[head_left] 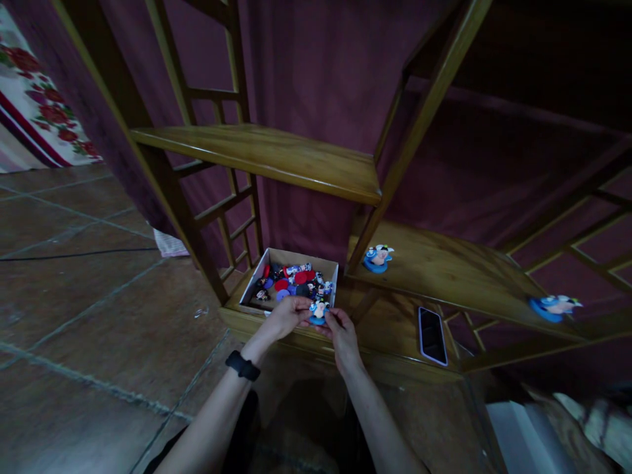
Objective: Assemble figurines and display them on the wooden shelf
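Note:
Between my two hands is a small figurine (319,309) with a white, pink and blue body on a blue round base. My left hand (290,316) pinches it from the left, and my right hand (340,328) grips its right side. Just behind them stands an open box (253,280) on the low shelf, holding several small figures and red, purple and dark discs. A similar figurine (378,258) lies on the raised shelf to the right. Another figurine (555,307) rests near that shelf's right end.
A phone (432,336) with a pale purple edge lies on the low shelf at right. A wooden shelf board (266,155) hangs above the box, and an upright post (415,131) stands right of it. Dark red curtain (306,72) covers the back. Tiled floor (99,309) spreads left.

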Demonstrator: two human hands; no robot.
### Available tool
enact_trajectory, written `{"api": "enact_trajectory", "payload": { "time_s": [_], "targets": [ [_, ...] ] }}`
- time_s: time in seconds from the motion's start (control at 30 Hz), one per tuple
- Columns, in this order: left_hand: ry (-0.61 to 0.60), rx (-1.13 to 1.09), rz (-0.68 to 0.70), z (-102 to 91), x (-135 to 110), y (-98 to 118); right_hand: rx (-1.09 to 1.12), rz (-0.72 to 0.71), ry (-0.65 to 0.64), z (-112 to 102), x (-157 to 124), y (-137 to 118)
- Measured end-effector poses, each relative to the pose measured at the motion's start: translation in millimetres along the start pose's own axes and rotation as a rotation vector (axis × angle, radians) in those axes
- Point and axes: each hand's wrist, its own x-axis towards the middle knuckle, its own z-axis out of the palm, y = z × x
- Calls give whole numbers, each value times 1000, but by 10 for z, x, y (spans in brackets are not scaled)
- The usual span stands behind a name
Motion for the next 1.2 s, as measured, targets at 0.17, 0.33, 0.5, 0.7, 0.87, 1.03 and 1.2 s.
{"api": "enact_trajectory", "payload": {
  "time_s": [0.17, 0.33, 0.5, 0.7, 0.87, 1.03, 1.2],
  "targets": [
    [-11, 71, 32, 26, 20, -2, 5, 6, 22, 3, -6, 13],
    [43, 58, 36, 76, 51, -54, 8, -36, 13, -7, 3, 46],
    [59, 65, 63, 98, 65, -109, -5, -51, 6, -29, 22, 94],
    [76, 134, 134, 107, 79, -110, -51, -61, 3, -4, 31, 94],
    [98, 315, 199, 122, 34, -59, -46, -78, -8, 5, 29, 82],
    [190, 680, 284, 147, -52, -12, 8, -60, -15, -21, 38, 110],
    [231, 721, 280, 198, -96, -2, 70, -17, -6, -26, 32, 105]
  ]
}}
